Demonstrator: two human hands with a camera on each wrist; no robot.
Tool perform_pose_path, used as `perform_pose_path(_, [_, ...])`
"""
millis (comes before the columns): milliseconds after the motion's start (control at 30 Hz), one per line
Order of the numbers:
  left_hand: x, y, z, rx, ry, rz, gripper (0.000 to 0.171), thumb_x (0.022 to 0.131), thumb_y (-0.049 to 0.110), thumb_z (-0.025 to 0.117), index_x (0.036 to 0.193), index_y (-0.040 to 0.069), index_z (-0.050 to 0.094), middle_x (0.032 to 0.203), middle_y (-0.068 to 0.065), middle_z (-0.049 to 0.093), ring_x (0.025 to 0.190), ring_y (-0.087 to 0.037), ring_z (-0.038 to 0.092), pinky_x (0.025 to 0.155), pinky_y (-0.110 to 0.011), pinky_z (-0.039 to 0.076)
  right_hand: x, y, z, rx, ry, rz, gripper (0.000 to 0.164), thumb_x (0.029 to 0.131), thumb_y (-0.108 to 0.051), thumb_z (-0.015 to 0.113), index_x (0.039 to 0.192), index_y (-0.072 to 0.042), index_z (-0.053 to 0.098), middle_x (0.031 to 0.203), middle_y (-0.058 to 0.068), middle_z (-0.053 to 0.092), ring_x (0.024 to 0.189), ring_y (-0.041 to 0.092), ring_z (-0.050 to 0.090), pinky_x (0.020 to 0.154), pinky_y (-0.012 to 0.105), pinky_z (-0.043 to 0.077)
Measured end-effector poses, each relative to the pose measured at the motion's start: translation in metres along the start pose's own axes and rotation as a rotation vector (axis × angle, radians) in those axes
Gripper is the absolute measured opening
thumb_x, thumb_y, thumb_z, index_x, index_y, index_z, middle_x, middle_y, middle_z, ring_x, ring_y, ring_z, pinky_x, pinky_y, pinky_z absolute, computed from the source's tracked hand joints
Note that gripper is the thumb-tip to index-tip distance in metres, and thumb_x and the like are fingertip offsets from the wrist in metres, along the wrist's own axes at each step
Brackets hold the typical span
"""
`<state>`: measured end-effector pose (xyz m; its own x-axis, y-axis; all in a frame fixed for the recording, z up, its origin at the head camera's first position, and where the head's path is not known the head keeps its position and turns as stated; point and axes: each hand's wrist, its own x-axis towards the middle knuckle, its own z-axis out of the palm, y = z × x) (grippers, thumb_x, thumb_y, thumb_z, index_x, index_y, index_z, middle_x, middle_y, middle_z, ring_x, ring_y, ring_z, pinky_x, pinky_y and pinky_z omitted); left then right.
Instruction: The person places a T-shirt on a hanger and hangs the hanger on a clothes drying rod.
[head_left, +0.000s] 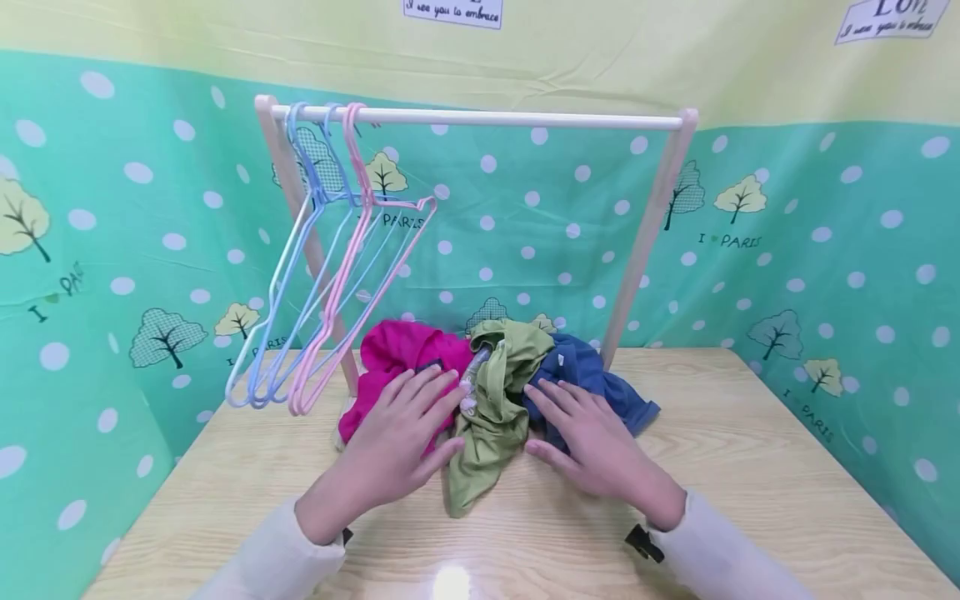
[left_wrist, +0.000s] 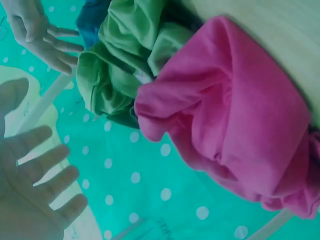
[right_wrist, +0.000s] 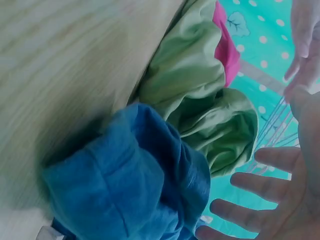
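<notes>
Three crumpled garments lie in a heap on the table: a magenta one (head_left: 401,346) at left, an olive-green one (head_left: 498,417) in the middle and a navy blue one (head_left: 592,379) at right. My left hand (head_left: 401,433), palm down with fingers spread, hovers in front of the magenta cloth. Over the near side of the blue cloth is my right hand (head_left: 592,437), its fingers straight and spread. Both wrist views show the left palm (left_wrist: 35,180) and right palm (right_wrist: 270,200) bare, with a gap between the fingers and the cloth.
Behind the heap stands a rack with a white rail (head_left: 480,117) on two wooden posts. Blue hangers (head_left: 300,250) and pink hangers (head_left: 352,267) hang at its left end. A dotted green and yellow curtain (head_left: 817,283) surrounds the wooden table (head_left: 735,467).
</notes>
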<state>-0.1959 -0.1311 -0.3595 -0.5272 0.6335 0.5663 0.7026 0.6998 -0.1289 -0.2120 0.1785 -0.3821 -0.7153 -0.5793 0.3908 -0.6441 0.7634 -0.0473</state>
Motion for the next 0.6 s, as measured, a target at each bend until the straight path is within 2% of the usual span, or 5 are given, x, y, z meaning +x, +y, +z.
perform_pose_path(167, [0.007,0.000,-0.012,0.036,0.122,-0.032,0.061,0.095,0.038,0.068,0.145,0.006,0.055,0.146,-0.017,0.055,0.133,-0.039,0.049,0.113,-0.056,0.034,0.003,0.008,-0.003,0.024,0.030,0.014,0.069,0.102,-0.055,0.053,0.160,-0.021,0.037,0.159,0.011,0.043,0.140,0.039,0.045,0.106,0.067,0.039])
perform_pose_path(367, [0.019,-0.004,-0.032,0.099,0.314,-0.040,0.052,0.101,0.036,0.055,0.138,0.000,0.060,0.139,-0.020,0.059,0.125,-0.043,0.050,0.105,-0.056,0.035,0.018,0.023,-0.003,0.036,0.180,0.010,0.062,0.100,-0.044,0.064,0.149,-0.009,0.052,0.143,0.017,0.058,0.129,0.039,0.055,0.102,0.060,0.046])
perform_pose_path(500, [0.030,-0.007,-0.041,0.151,0.440,-0.034,0.048,0.100,0.033,0.055,0.133,0.000,0.063,0.134,-0.020,0.062,0.123,-0.043,0.050,0.102,-0.057,0.036,0.032,0.036,-0.001,-0.013,0.259,0.049,0.057,0.098,-0.039,0.069,0.141,-0.003,0.058,0.132,0.019,0.063,0.119,0.040,0.059,0.094,0.057,0.049])
perform_pose_path(600, [0.036,-0.008,-0.046,0.181,0.487,-0.034,0.046,0.097,0.031,0.059,0.133,0.001,0.064,0.132,-0.019,0.063,0.123,-0.043,0.050,0.100,-0.058,0.035,0.041,0.044,0.000,-0.076,0.246,0.118,0.057,0.098,-0.039,0.069,0.140,-0.001,0.059,0.126,0.021,0.063,0.111,0.043,0.060,0.087,0.058,0.051])
